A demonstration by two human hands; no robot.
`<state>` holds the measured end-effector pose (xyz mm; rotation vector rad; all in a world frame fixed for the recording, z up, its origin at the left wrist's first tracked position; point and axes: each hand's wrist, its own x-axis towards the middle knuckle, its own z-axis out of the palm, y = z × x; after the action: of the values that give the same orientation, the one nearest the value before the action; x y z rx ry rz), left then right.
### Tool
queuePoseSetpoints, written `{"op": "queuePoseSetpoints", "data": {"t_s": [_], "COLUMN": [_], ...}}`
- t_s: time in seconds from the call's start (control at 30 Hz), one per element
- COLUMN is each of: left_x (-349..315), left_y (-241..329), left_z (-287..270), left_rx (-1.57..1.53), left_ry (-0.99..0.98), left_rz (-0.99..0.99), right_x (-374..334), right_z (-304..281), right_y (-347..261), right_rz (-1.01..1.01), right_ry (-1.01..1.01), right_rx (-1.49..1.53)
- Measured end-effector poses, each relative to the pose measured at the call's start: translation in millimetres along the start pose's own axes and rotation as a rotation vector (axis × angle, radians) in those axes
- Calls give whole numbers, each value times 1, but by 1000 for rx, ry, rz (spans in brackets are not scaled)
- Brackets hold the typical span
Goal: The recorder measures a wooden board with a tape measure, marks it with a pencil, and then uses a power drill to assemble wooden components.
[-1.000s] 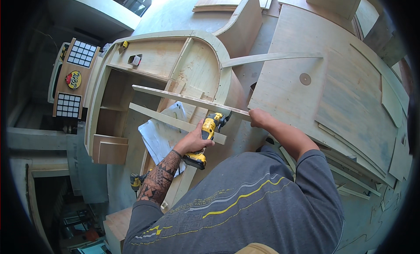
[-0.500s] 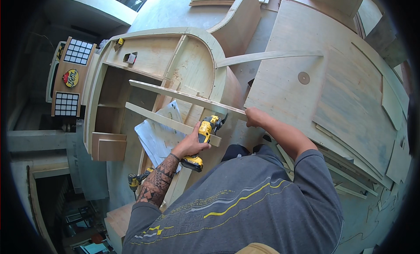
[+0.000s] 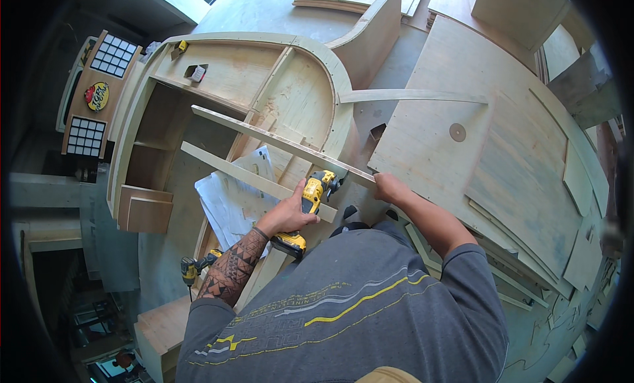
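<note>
My left hand [image 3: 285, 213] is wrapped round the body of a yellow and black cordless oscillating multi-tool [image 3: 318, 190]. The tool's head points up and right, close to a long narrow wooden strip [image 3: 281, 142]; whether its blade touches the wood I cannot tell. At the strip's near right end, my right hand [image 3: 389, 187] grips it with closed fingers. The strip runs away to the upper left over an open plywood frame [image 3: 338, 66] with a rounded end. A second wooden strip [image 3: 231, 170] lies roughly parallel, passing beneath the left hand and the tool.
Paper sheets [image 3: 221, 208] lie under the second strip. A yellow and black cordless drill [image 3: 190, 271] is beside my left forearm. On the right stands a large plywood panel [image 3: 422, 129] with a round mark, a thin curved strip [image 3: 413, 95] reaching onto it. A curved plywood piece [image 3: 373, 36] stands behind.
The whole view has shifted and turned slightly. Both hands keep their grips, and the multi-tool stays close to the long strip.
</note>
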<state>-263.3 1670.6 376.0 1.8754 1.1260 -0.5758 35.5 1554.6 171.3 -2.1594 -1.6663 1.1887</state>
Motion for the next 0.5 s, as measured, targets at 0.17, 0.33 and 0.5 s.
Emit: {"op": "queuePoseSetpoints", "data": {"t_s": [0.17, 0.33, 0.5], "left_x": [4, 15, 20], "left_y": [-6, -16, -20], "left_z": [-5, 3, 5], "left_rx": [-52, 49, 58], "left_ry": [-100, 3, -29], "left_rz": [-60, -10, -3], "right_x": [-8, -4, 3], "right_z": [1, 0, 1], "right_y": [-8, -7, 0], "right_rz": [76, 53, -14], "right_ry": [17, -4, 8], "right_rx": [-8, -4, -9]}}
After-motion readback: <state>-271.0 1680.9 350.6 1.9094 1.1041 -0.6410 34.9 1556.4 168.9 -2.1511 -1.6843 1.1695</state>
